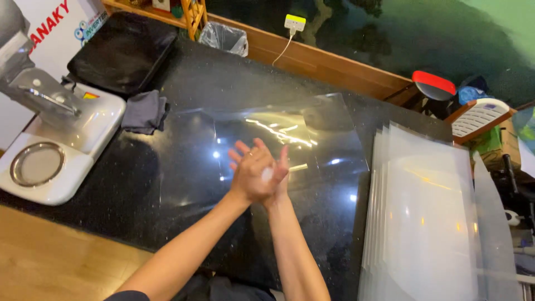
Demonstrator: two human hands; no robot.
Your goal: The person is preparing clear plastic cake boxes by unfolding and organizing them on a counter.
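Hands pressed together over black counter point(167, 223): left hand point(251, 175) wraps over right hand point(278, 175), fingers half curled; whether they hold anything, cannot tell. Clear plastic sheet point(312, 139) lies flat just beyond, long axis left-right. Stack of sheets point(429, 223) at right runs near-to-far. Gray cloth point(144, 111), white machine point(61, 145) far left.

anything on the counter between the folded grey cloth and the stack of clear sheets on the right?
Head view: a single clear sheet lies flat on the black counter between them, with both hands pressed together above it. Nothing else shows there.
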